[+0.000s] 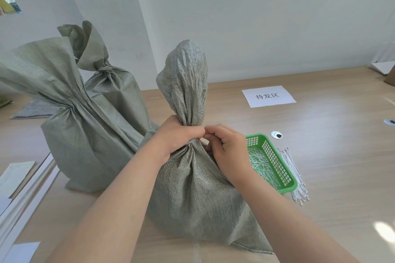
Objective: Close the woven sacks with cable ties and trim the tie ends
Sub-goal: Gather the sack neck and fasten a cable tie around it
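Observation:
A grey-green woven sack (192, 188) stands on the table in front of me, its top gathered into a neck. My left hand (177, 136) is clenched around that neck. A thin white cable tie (192, 140) shows just under its fingers. My right hand (226, 151) pinches at the neck from the right, fingertips closed on the tie; the tie's end is hidden. Two more sacks stand to the left: a near one (72, 126) and a far one (111, 87), both with cinched necks.
A green plastic basket (275, 162) holding cut tie ends sits right of my right hand. Loose white cable ties (294, 173) lie beside it. A white paper sign (268, 96) lies farther back. Flat white boards (27, 194) rest at the table's left edge.

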Demonstrator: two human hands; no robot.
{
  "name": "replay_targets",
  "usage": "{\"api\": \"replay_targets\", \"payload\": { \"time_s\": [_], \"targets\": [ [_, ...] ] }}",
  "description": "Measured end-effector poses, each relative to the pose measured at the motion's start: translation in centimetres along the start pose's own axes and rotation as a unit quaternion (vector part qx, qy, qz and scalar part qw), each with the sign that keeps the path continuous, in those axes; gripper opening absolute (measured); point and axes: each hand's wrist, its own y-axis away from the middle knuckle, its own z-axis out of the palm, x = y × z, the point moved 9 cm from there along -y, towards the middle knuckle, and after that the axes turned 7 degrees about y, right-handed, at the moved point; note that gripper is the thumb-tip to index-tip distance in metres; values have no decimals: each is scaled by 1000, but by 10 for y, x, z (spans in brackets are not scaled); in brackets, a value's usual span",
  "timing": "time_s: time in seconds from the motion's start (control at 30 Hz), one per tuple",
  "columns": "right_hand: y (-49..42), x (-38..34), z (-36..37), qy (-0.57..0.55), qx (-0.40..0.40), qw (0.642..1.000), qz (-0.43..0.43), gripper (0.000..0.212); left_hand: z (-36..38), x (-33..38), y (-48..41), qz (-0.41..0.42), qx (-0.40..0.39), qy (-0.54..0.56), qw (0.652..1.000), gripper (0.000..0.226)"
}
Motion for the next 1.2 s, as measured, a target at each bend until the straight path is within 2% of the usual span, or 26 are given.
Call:
{"api": "replay_targets", "payload": {
  "time_s": [0.17,0.37,0.5,0.57,0.8,0.97,1.1,1.2],
  "targets": [
    [-1,0,0,-4,-9,1000,13,18,-2,-2,0,-2,-1,-2,1000,17],
    [4,22,8,-145,-79,975,149,16,-1,-3,1,-1,-9,5,1000,20],
    [4,28,10,-195,-96,958,189,10,0,-3,-1,12,-17,-12,1000,7],
    [5,30,12,-208,-106,951,204,9,0,-2,0,19,-28,-26,999,15],
    [8,24,22,-239,-170,934,203,13,-3,-2,5,38,-42,-17,998,32],
    [11,19,31,-247,-232,921,191,21,-7,-3,10,52,-48,21,997,14],
    [14,15,35,-250,-251,914,199,23,-15,-8,14,40,-33,84,995,12],
    [14,13,34,-242,-253,916,194,22,-12,-4,19,49,-66,80,993,10]
  ]
}}
